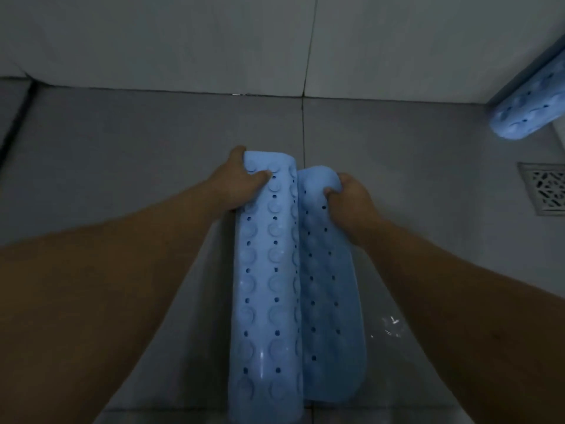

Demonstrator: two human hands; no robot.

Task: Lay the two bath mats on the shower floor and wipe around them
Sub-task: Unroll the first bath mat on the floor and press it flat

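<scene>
Bath mat number one is still curled lengthwise over the shower floor, left hand and right hand each gripping a far corner. The second mat leans rolled in the right corner, so neither's flat and I'd say no wiping's started.

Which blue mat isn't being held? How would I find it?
Look at the metal floor drain on the right. Just above it, in the corner, the second bath mat leans against the wall. Unlike the mat gripped in both hands, nobody touches it.
</scene>
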